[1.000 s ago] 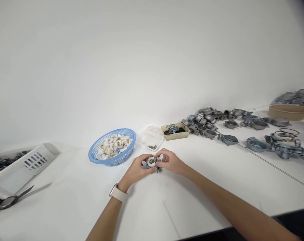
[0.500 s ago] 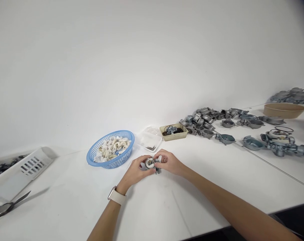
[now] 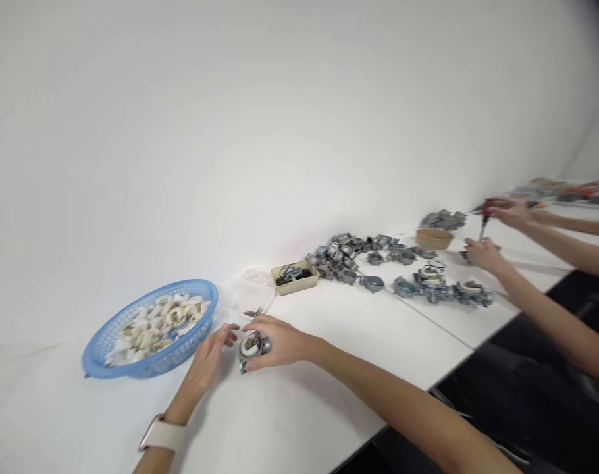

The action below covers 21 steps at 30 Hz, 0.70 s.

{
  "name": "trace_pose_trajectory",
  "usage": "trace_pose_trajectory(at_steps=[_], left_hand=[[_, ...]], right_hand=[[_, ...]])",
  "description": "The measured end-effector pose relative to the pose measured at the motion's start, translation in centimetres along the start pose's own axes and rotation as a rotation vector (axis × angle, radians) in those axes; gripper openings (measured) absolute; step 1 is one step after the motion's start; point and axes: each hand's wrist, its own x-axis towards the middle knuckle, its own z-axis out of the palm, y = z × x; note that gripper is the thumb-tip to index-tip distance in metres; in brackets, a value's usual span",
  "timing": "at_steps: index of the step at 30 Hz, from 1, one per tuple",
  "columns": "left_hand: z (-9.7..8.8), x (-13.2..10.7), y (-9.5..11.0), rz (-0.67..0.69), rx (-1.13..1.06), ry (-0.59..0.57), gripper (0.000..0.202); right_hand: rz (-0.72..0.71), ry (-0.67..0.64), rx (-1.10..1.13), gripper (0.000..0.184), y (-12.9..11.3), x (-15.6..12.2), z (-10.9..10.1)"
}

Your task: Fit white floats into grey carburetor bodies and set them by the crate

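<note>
My right hand [image 3: 280, 342] is closed around a small grey metal part with a white ring [image 3: 253, 346], holding it just above the white table [image 3: 329, 408]. My left hand [image 3: 208, 365], with a white watch on its wrist, lies beside the part with its fingers spread and loose, nothing in them. A blue basket [image 3: 102, 355] of white rings stands to the left of both hands. A clear tray with small pins [image 3: 250, 303] is just behind the hands.
A beige tray of small parts [image 3: 295, 276] and a pile of grey metal castings [image 3: 349, 253] lie further right. A brown bowl [image 3: 434, 238] stands beyond. Another person's two hands [image 3: 497, 230] work with a tool at the far right. The table edge runs diagonally at lower right.
The view has swung to the right, bringing another person's arms into sight. My left hand has let go of the metal part; my right hand alone holds it.
</note>
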Motion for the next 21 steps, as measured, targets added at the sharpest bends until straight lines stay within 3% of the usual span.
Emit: trace_pose_trajectory(at_steps=[4,8,11,16,21], left_hand=[[0.0,0.2,-0.6,0.059,0.112,0.05,0.071],[-0.1,-0.9,0.3,0.19,0.316,0.05,0.053],[0.0,-1.1,0.1,0.204,0.411,0.011,0.051],[0.1,0.1,-2.3,0.18,0.471,-0.021,0.051],[0.2,0.7,-3.7,0.268,0.478,-0.069,0.047]], right_hand=[[-0.004,-0.287,-0.325,0.064,-1.9,2.0,-1.4],[-0.024,-0.45,-0.516,0.049,-3.6,4.1,-2.2],[-0.006,-0.565,-0.574,0.04,-4.2,5.4,-2.3],[-0.007,-0.567,-0.589,0.047,-3.6,5.9,-3.5],[0.088,-0.524,-0.65,0.047,-2.2,2.9,-8.3]])
